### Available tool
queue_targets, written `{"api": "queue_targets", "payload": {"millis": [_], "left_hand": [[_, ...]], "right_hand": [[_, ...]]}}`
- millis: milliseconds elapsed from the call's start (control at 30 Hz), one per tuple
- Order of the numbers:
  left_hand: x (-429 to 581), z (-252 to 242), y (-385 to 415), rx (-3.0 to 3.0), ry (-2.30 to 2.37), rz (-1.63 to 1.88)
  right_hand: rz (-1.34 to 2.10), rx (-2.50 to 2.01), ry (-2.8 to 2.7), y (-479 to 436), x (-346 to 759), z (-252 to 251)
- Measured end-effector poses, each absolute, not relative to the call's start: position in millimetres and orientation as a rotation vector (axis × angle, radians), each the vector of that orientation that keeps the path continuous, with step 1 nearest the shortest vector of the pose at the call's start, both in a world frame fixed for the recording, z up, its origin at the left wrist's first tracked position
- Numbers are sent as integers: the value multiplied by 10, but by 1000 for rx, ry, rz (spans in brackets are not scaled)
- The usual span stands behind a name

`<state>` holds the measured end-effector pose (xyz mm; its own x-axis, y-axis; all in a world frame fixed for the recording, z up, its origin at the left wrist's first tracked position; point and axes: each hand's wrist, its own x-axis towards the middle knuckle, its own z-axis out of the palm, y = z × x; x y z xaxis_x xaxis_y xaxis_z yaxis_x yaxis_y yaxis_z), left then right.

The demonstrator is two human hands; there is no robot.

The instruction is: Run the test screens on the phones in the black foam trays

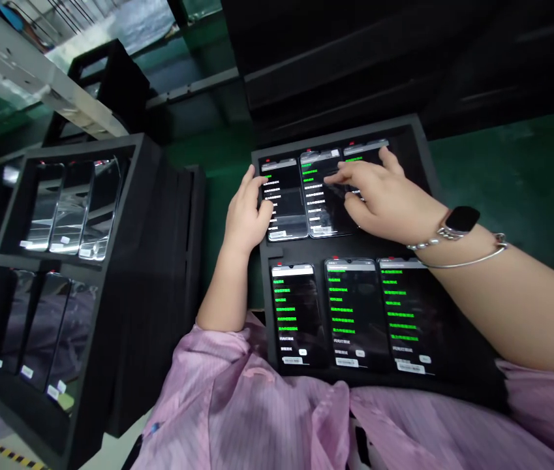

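Note:
A black foam tray (316, 250) holds two rows of smartphones with lit screens showing green and white text lists. My left hand (248, 215) lies over the tray's left edge, its fingers apart at the side of the top-left phone (286, 205). Over the top row, my right hand (379, 192) has its index finger stretched to the screen of the top-middle phone (318, 212); it holds nothing and partly covers the top-right phone (355, 151). Nearer to me lie the bottom-left phone (293, 320), the bottom-middle phone (351, 320) and the bottom-right phone (400, 320).
At left, a second black foam tray (130, 196) holds several dark-screened phones with small white labels. More black trays (181, 261) are stacked beside it. A pale metal beam (51, 81) crosses the upper left. The bench has a green surface (511, 170).

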<state>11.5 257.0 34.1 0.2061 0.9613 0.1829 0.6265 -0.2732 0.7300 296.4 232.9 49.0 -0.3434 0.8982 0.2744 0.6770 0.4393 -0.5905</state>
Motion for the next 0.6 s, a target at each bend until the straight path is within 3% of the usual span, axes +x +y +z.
{"api": "queue_targets", "payload": {"millis": [167, 367, 600], "left_hand": [[99, 309, 2578, 1987, 1462, 833], [88, 266, 2619, 1977, 1463, 803], [86, 343, 2588, 2028, 1519, 781]], "right_hand": [[536, -1326, -2070, 2338, 3012, 542], [251, -1391, -1637, 2153, 3159, 817], [210, -1612, -1840, 2313, 3277, 620]]}}
